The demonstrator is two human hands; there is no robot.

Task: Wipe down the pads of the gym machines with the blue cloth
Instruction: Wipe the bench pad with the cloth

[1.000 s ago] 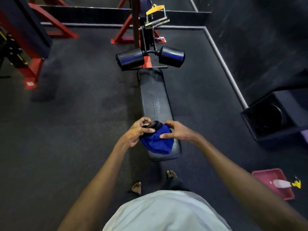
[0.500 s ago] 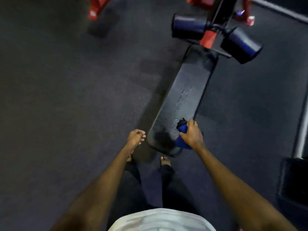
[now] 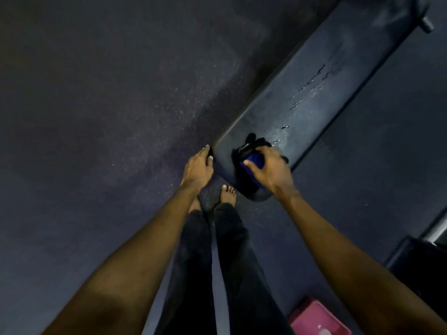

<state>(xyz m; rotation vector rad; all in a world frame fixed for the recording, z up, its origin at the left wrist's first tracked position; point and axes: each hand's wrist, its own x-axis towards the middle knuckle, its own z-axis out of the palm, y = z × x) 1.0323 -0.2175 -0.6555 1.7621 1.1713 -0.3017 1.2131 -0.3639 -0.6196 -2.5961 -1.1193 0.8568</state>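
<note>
Status: blue cloth [image 3: 252, 161] on pad [image 3: 302, 93], near end.
My right hand [image 3: 272, 169] grips the cloth; left hand [image 3: 197, 169] relaxed, fingertips touching pad edge.

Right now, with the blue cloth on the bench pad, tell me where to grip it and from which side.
Grip the blue cloth by its bunched top, coming straight down from above. It lies wadded on the flat near end of the bench pad, so only its top and sides are free. The right hand curls over it that way.
</note>
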